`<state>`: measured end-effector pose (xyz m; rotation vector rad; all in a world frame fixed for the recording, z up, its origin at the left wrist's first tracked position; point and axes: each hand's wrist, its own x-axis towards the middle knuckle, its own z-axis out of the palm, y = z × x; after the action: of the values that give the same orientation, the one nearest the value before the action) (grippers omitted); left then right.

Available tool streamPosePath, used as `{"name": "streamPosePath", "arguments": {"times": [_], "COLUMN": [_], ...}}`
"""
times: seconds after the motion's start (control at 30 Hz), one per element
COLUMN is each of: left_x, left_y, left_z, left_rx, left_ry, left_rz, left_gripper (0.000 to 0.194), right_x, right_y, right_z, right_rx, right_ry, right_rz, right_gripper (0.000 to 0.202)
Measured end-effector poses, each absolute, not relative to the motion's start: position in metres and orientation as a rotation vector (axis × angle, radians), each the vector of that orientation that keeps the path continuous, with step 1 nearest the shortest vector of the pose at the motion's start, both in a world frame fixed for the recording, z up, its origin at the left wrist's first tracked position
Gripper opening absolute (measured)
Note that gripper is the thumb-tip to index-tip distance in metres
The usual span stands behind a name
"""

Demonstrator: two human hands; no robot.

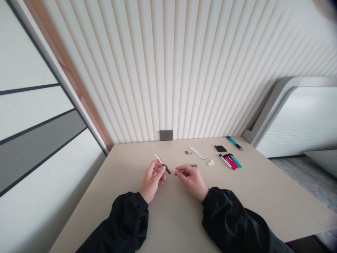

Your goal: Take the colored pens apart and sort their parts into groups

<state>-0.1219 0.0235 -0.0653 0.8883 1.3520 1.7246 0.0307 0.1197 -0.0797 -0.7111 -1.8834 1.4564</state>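
Note:
Near the middle of the table, my left hand (153, 178) is closed on a black pen grip piece (166, 169) with a thin white refill (158, 159) sticking out toward the upper left. Just to the right, my right hand (192, 178) pinches a tiny white and dark part (176, 172) between thumb and index finger. The two hands are apart, with the lower end of the black piece pointing toward the right fingertips. Behind the right hand lie small metallic parts (194, 165), partly hidden by it.
On the beige table (168, 225), white refills (197, 153), small white pieces (211, 163), black grips (220, 148) and coloured barrels (231, 161) lie toward the right. A teal pen (234, 143) is near the back edge. Small grey pieces (186, 152) sit left of the refills.

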Motion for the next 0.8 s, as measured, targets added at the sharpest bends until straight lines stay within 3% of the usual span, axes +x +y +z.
{"name": "streamPosePath", "arguments": {"times": [0.2, 0.4, 0.8], "left_x": [-0.1209, -0.1210, -0.1194], "left_y": [0.0226, 0.0231, 0.0217], "left_z": [-0.0632, -0.0660, -0.0653], "left_rx": [0.850, 0.916, 1.031], "left_ry": [1.302, 1.299, 1.337], "left_rz": [1.776, 1.722, 1.604], "left_gripper": [0.063, 0.031, 0.025], "right_x": [0.0295, 0.0311, 0.0311], "right_y": [0.1186, 0.1165, 0.1182], "right_z": [-0.0858, -0.0861, -0.0862], "right_rx": [-0.697, -0.626, -0.721], "right_ry": [-1.977, -2.026, -2.046], "right_rz": [1.463, 1.545, 1.366], "right_gripper": [0.023, 0.028, 0.021]}}
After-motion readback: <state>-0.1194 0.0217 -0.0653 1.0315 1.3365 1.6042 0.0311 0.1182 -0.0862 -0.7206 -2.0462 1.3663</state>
